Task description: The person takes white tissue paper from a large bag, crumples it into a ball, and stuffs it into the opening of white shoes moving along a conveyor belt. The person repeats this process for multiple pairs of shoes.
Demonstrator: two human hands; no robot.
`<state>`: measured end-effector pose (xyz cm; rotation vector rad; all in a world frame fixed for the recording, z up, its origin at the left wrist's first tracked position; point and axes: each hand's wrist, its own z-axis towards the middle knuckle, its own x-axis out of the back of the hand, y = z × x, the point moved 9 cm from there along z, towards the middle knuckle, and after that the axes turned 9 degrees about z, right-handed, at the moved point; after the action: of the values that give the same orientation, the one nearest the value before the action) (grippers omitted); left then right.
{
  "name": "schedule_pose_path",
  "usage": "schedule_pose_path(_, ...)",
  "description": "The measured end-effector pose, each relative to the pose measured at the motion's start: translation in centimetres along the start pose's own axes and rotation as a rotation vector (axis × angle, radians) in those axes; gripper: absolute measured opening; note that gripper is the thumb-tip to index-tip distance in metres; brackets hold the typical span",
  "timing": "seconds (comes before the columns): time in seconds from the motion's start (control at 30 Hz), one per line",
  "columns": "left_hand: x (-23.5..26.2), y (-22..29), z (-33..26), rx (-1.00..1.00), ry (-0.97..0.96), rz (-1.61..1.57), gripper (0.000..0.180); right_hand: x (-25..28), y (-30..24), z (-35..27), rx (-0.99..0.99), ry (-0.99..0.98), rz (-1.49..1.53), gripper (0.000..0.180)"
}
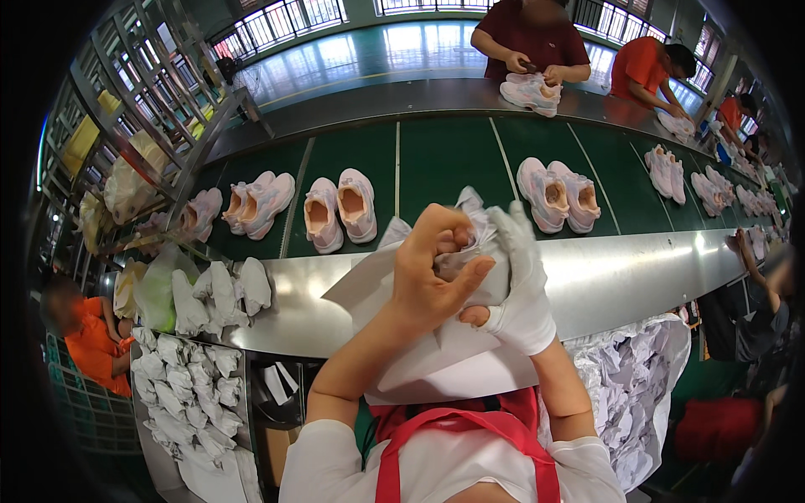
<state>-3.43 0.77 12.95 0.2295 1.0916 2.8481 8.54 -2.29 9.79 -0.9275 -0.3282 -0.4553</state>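
Observation:
White wrapping paper (482, 356), crumpled at its upper part, is between my hands above the steel ledge. My bare left hand (432, 264) curls its fingers into the crumpled part, thumb pointing right. My right hand (524, 289) wears a white glove with the thumb tip bare. It cups the paper from the right, fingers pointing up and thumb pressed in. A flat flap of the sheet hangs down toward my apron (470, 419). Whether anything is inside the crumpled paper is hidden.
Pairs of pale pink sneakers (340, 210) stand on the green conveyor (453, 155), with another pair (558, 194) right of my hands. Crumpled paper wads (189, 377) fill a tray at left; more lie in a bag (629, 394) at right. Co-workers handle shoes across the belt.

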Motion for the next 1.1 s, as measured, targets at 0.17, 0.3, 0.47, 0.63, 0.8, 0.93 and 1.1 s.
schedule_pose_path(0.17, -1.3, -4.6, -0.7, 0.296, 0.072, -0.699, 0.071, -4.3, 1.6, -0.2, -0.328, -0.234, 0.837, 0.106)
schedule_pose_path(0.3, -1.1, -5.7, -0.6, 0.384, -0.032, -0.274, 0.085, -5.1, 4.4, -0.3, -0.448, -0.261, 0.919, 0.080)
schedule_pose_path(0.47, -1.3, -3.3, -2.9, 0.243, -0.352, 0.351, 0.106, 0.8, 6.5, 0.0, -0.342, 0.292, 0.622, 0.066)
schedule_pose_path(0.63, -4.7, -9.0, -7.7, 0.893, -0.794, -0.102, 0.091, 0.3, 5.5, -0.4, -0.415, 0.157, 0.784, 0.049)
schedule_pose_path(0.8, -3.3, -7.4, -4.6, 0.143, -0.449, 0.293, 0.082, 2.2, 3.0, 0.2, -0.135, 0.124, 0.145, 0.039)
schedule_pose_path(0.93, -2.4, -15.2, -9.6, 1.053, -0.402, -0.570, 0.115, 2.1, -5.5, 0.0, 0.683, -0.204, -0.134, 0.029)
schedule_pose_path(1.1, -6.2, -12.7, -9.3, 1.086, -0.535, -1.086, 0.105, -5.6, -6.5, -4.3, 0.938, -0.514, -0.177, 0.020)
